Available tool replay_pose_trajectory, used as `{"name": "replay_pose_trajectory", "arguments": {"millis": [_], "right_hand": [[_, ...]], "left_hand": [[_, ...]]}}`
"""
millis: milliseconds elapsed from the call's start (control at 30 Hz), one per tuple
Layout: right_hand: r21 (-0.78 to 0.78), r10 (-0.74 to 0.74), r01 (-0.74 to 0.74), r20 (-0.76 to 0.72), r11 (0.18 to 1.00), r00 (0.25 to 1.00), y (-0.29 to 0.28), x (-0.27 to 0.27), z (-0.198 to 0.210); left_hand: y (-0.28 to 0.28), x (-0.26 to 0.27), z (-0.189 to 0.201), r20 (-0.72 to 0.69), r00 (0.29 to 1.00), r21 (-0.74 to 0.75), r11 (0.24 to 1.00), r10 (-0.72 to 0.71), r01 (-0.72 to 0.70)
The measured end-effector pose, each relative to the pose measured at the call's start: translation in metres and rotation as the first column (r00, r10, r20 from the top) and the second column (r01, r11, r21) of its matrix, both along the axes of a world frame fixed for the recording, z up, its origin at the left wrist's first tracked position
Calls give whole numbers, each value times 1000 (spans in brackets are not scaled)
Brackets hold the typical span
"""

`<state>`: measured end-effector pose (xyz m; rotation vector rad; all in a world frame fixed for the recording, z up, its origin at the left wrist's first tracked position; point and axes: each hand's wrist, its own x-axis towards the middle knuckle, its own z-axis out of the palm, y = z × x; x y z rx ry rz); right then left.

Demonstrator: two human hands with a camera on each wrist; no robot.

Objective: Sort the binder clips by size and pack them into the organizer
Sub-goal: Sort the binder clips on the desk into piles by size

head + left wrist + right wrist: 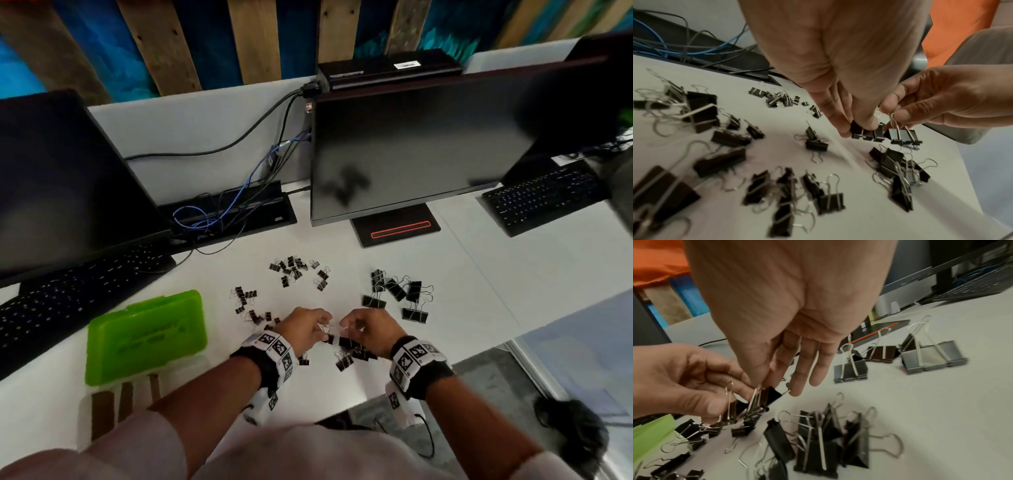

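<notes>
Black binder clips lie sorted on the white desk: small ones [294, 270], more small ones [245, 298], large ones [397, 291] and medium ones [349, 358] under my wrists. My left hand [320, 329] [857, 128] pinches the black body of one medium clip [865, 134]. Right beside it, my right hand [347, 325] [758, 384] pinches the wire handles of another medium clip [904, 136] [770, 395]. Both clips hang just above the desk, nearly touching. The green organizer [147, 337] lies with its lid down, left of my left arm.
A monitor [428, 144] stands behind the clips, its foot [397, 228] close to the small pile. A keyboard [75, 291] lies behind the organizer, a cable tray [233, 212] behind that. The desk edge [455, 356] runs close to my right wrist.
</notes>
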<state>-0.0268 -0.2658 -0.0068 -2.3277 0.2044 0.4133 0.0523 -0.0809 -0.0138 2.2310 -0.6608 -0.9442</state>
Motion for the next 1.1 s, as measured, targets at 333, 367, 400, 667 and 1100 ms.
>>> {"name": "replay_pose_trajectory", "arguments": {"millis": [333, 367, 400, 667, 1100], "right_hand": [[-42, -340, 344, 75, 938, 937, -32, -31, 1], [-72, -354, 360, 84, 930, 931, -35, -33, 1], [-87, -364, 370, 79, 925, 928, -37, -33, 0], [-72, -372, 375, 49, 924, 927, -38, -29, -8], [-77, -141, 145, 59, 986, 988, -12, 9, -9]], "left_hand": [[-25, -19, -11, 33, 999, 19, 1000, -21, 21], [-26, -20, -13, 31, 999, 19, 1000, -25, 24], [-26, -20, -14, 27, 999, 21, 999, -31, 31], [-24, -24, -20, 0, 997, -6, 997, -78, 78], [36, 5, -8, 305, 948, 42, 993, 94, -112]]}}
